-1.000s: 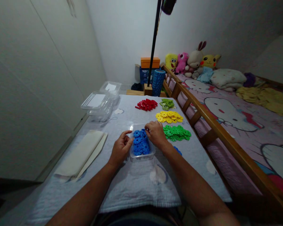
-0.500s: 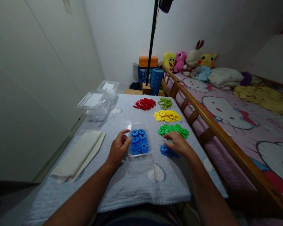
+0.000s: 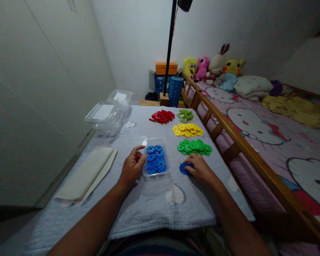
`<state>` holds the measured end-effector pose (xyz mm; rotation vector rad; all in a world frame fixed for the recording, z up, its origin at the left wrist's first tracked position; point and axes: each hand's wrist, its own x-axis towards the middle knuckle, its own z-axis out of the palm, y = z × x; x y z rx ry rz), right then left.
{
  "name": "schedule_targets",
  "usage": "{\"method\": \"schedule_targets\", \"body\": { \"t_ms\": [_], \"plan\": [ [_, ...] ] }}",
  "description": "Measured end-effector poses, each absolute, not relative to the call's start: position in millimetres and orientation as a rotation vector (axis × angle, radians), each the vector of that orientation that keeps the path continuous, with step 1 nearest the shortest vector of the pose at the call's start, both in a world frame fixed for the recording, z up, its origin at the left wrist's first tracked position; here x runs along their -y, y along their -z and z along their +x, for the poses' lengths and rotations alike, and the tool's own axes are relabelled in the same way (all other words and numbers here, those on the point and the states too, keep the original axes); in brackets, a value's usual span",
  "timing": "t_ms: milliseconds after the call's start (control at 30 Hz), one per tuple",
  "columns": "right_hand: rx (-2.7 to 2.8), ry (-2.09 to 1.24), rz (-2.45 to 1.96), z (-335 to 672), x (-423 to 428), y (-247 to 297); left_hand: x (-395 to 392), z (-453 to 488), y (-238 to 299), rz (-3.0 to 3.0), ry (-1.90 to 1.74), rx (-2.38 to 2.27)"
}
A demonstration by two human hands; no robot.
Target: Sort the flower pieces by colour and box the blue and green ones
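Observation:
A clear plastic container [image 3: 156, 175] stands on the cloth, with blue flower-shaped discs [image 3: 156, 160] inside it. My left hand [image 3: 132, 165] is at the container's left rim, thumb and bent fingers closed on that edge. To the container's right, my right hand [image 3: 200, 168] reaches down over a small group of blue discs [image 3: 184, 169] on the cloth. Its thumb and fingers close on them; the hand partly hides them, so I cannot tell how many are gripped. Just beyond that hand lies a pile of green discs [image 3: 194, 146].
Yellow discs [image 3: 188, 130], red pieces [image 3: 162, 116] and light green pieces [image 3: 185, 115] lie farther back. Lidded clear containers [image 3: 106, 119] stand at the back left. A folded cream cloth [image 3: 86, 174] lies at left. A wooden bed rail [image 3: 233, 140] runs along the right side.
My right hand has lowered onto the blue discs, its fingers closing on them. The left hand stays at the container's rim. The whole view has shifted slightly.

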<state>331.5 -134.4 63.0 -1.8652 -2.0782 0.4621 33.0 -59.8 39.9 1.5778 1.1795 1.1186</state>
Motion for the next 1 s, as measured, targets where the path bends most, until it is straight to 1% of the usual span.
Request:
{"method": "schedule_targets", "body": {
  "t_ms": [133,233,433,667,800,1000],
  "plan": [
    [1.985,-0.692,-1.721,330.5,126.1,-81.2,59.5,32.3,-37.8,1.6,-1.113,-1.179],
    [1.836,-0.756,-1.65,317.9,114.8,-97.4,59.9,32.7,-39.3,1.605,-1.115,-1.177],
    [1.955,-0.645,-1.553,263.7,78.9,-113.8,60.7,33.4,-43.3,1.591,-1.116,-1.18],
    [2.16,-0.494,-1.632,220.3,54.3,-103.7,60.7,32.7,-42.7,1.593,-1.112,-1.16],
    [2.055,-0.386,-1.659,232.5,56.9,-101.8,60.0,32.6,-41.2,1.588,-1.105,-1.156],
    [1.947,-0.363,-1.699,295.7,78.6,-102.7,60.9,32.8,-42.6,1.597,-1.112,-1.165]
  ]
}}
